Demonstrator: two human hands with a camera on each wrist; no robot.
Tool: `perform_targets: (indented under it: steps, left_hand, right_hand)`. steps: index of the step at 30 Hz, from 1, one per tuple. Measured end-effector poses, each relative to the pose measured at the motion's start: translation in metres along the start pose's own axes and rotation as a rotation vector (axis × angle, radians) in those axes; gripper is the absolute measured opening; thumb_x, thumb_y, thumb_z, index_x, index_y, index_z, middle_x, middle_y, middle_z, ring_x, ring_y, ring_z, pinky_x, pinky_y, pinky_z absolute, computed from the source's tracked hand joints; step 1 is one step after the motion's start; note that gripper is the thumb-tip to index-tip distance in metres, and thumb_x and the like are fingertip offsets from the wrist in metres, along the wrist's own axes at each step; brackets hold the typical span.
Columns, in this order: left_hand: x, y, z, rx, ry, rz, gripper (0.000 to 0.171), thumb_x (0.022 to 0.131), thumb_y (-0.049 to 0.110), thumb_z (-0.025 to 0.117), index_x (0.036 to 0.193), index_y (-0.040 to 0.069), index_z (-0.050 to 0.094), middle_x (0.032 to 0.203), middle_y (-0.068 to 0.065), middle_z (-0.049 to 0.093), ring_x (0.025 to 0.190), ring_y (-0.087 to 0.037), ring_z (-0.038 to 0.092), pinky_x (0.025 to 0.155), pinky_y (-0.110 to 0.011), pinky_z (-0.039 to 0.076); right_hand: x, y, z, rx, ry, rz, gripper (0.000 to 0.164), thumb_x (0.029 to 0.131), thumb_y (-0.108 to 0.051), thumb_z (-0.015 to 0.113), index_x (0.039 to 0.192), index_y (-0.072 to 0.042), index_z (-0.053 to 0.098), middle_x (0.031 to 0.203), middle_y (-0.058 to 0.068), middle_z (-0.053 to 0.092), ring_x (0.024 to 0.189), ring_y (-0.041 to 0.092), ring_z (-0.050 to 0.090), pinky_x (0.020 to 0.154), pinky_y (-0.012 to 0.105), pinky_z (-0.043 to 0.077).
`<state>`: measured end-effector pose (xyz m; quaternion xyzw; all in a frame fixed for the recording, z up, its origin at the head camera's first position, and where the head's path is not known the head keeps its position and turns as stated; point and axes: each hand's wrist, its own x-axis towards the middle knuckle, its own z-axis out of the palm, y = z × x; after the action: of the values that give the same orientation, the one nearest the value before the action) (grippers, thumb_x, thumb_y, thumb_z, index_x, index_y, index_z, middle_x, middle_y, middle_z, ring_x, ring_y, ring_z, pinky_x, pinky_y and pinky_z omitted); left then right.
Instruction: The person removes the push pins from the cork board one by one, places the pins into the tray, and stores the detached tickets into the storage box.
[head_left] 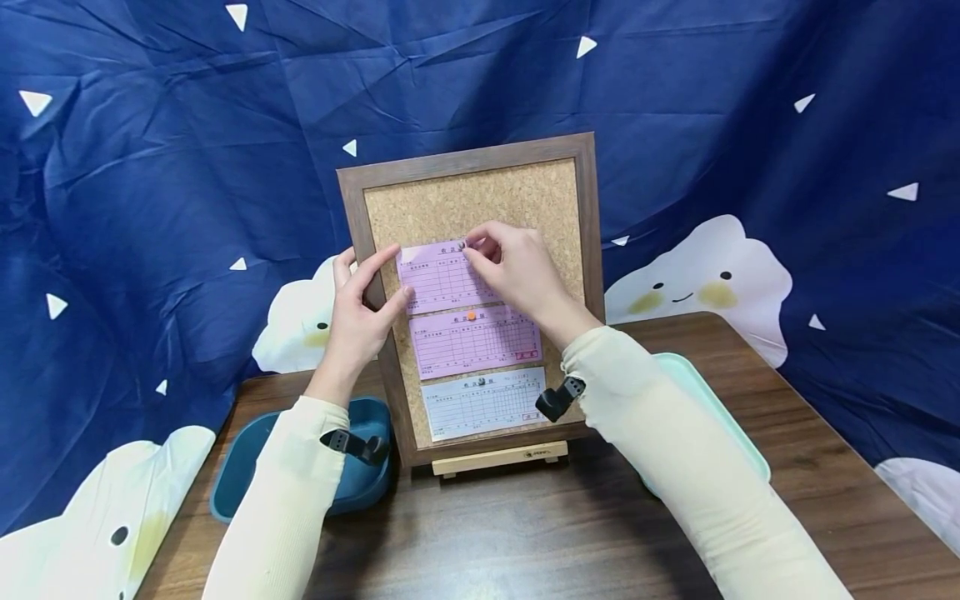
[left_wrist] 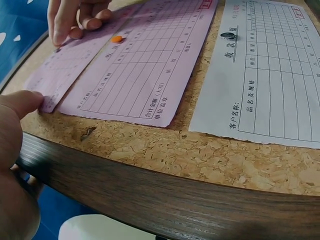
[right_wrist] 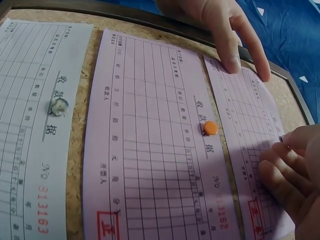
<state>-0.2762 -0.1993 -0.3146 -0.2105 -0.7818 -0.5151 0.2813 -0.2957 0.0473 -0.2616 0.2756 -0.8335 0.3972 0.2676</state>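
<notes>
The top pink receipt slip (head_left: 435, 279) lies against the framed cork board (head_left: 480, 196). My left hand (head_left: 362, 304) is at its left edge, thumb and index finger spread and touching the paper. At the slip's top edge, my right hand (head_left: 517, 265) pinches a small dark pushpin (right_wrist: 281, 139), mostly hidden by the fingertips. Below, a second pink slip (head_left: 480, 343) is fixed by an orange pushpin (head_left: 471, 316). Lowest is a white slip (head_left: 483, 408), held by a clear-looking pushpin (right_wrist: 58, 107).
The board leans on a light wooden stand (head_left: 498, 457) on a dark wood table (head_left: 480, 533). A dark teal bin (head_left: 243, 454) stands at the left, partly behind my left sleeve. On the right is a mint tray (head_left: 720, 408). A blue cloth (head_left: 187, 167) hangs behind.
</notes>
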Motion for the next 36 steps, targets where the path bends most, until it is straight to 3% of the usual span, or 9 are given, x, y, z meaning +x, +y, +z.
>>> perform_targets:
  steps: [7, 13, 18, 25, 36]
  left_hand:
    - [-0.001, -0.002, 0.003, -0.016, 0.021, 0.01, 0.051, 0.097, 0.011, 0.081, 0.146, 0.011, 0.067, 0.161, -0.016, 0.031, 0.146, -0.022, 0.035, 0.118, -0.042, 0.035]
    - [-0.001, 0.0, 0.005, 0.012, 0.039, 0.012, 0.042, 0.097, 0.014, 0.081, 0.138, 0.01, 0.072, 0.162, -0.017, 0.032, 0.154, -0.024, 0.021, 0.127, -0.054, 0.02]
    - [0.0, 0.001, 0.007, 0.001, 0.044, 0.015, 0.035, 0.096, 0.012, 0.082, 0.129, 0.006, 0.075, 0.159, -0.018, 0.033, 0.156, -0.024, 0.017, 0.129, -0.055, 0.016]
    - [-0.003, 0.0, 0.006, 0.028, 0.049, -0.037, 0.026, 0.095, 0.014, 0.082, 0.115, -0.001, 0.074, 0.168, -0.022, 0.026, 0.163, -0.033, 0.01, 0.131, -0.063, 0.012]
    - [-0.003, -0.003, 0.008, -0.002, 0.052, -0.025, 0.024, 0.095, 0.018, 0.081, 0.111, 0.0, 0.075, 0.162, -0.023, 0.028, 0.155, -0.036, 0.023, 0.128, -0.059, 0.022]
  right_hand:
    - [0.001, -0.003, 0.003, 0.003, 0.012, 0.022, 0.016, 0.101, -0.014, 0.074, 0.112, -0.002, 0.078, 0.09, 0.011, 0.078, 0.078, 0.023, 0.068, 0.075, 0.03, 0.051]
    - [0.003, -0.005, 0.005, -0.003, 0.022, 0.044, 0.014, 0.101, -0.012, 0.073, 0.109, -0.002, 0.078, 0.089, 0.012, 0.078, 0.078, 0.023, 0.069, 0.075, 0.031, 0.051]
    - [0.004, -0.005, 0.008, -0.019, 0.035, 0.057, 0.013, 0.1, -0.013, 0.074, 0.106, -0.003, 0.078, 0.087, 0.011, 0.078, 0.077, 0.023, 0.069, 0.075, 0.031, 0.052]
    - [0.005, -0.007, 0.011, -0.034, 0.047, 0.067, 0.012, 0.1, -0.013, 0.074, 0.104, -0.002, 0.077, 0.086, 0.011, 0.076, 0.076, 0.023, 0.068, 0.075, 0.033, 0.053]
    - [0.007, -0.013, 0.012, -0.101, 0.041, 0.103, 0.011, 0.098, -0.013, 0.072, 0.101, -0.003, 0.077, 0.084, 0.009, 0.076, 0.073, 0.022, 0.068, 0.075, 0.034, 0.055]
